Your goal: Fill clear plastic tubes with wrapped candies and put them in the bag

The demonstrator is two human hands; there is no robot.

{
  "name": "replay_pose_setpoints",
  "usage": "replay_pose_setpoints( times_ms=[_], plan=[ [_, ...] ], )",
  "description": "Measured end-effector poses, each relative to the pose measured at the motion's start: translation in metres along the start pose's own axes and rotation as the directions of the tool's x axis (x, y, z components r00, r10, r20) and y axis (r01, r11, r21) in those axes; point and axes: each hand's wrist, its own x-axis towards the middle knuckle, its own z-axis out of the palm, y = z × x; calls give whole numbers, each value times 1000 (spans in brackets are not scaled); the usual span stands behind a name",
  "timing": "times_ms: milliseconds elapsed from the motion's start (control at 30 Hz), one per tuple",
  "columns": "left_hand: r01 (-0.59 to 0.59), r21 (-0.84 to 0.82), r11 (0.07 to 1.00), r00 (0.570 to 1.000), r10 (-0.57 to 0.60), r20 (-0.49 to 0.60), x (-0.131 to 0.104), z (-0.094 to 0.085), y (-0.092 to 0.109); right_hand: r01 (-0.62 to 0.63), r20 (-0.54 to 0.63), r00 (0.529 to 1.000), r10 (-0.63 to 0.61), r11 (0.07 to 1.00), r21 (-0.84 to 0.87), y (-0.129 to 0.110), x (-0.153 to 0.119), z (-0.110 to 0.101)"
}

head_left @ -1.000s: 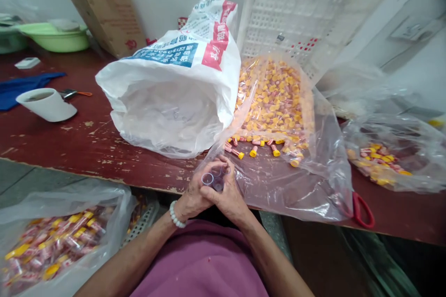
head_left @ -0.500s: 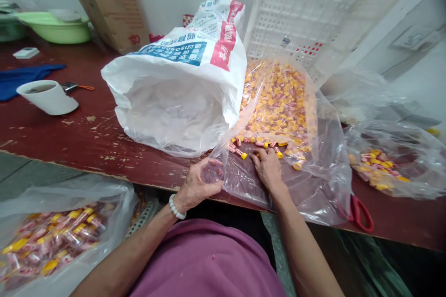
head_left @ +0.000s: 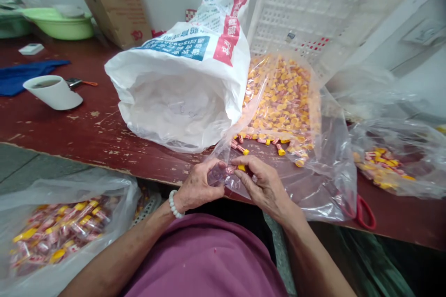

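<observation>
My left hand (head_left: 201,185), with a white bead bracelet at its wrist, is wrapped round a small clear plastic cup (head_left: 216,174) near the table's front edge. Close beside it, my right hand (head_left: 259,183) pinches a small yellow-capped piece (head_left: 241,167) with its pink-and-white end at the cup's mouth. Behind my right hand, a clear bag (head_left: 282,97) holds many such capped pieces, and several lie loose at its opening. A big white sack (head_left: 177,97) lies on its side behind my left hand, its mouth toward me, with whitish contents.
Red-handled scissors (head_left: 365,213) lie at the right front edge, near another clear bag (head_left: 414,162). A white cup (head_left: 54,93) and blue cloth (head_left: 28,76) are at left. Lower left, a bag of larger filled tubes (head_left: 62,227). A white crate (head_left: 313,14) and a carton (head_left: 114,4) stand behind.
My right hand has moved up and left from the loose pieces to the clear cup, now with a yellow-capped piece in its fingers. My left hand still holds the cup. The view has shifted slightly.
</observation>
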Motion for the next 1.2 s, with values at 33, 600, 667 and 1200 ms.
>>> replay_pose_setpoints(
  times_ms=[33,600,667,1200],
  plan=[
    [-3,16,1000,1000,3,10,0,0,1,-17,-2,1000,17,1000,7,0,0,-1],
    [179,-264,948,981,-193,-27,4,0,-18,-64,-184,982,27,979,-195,69,9,22],
    [214,-314,925,973,-232,-21,4,-2,-19,-198,-260,959,114,925,-325,93,22,21],
    [207,-150,967,978,-201,56,8,6,-10,149,18,989,-149,988,-29,13,3,5]
  ],
)
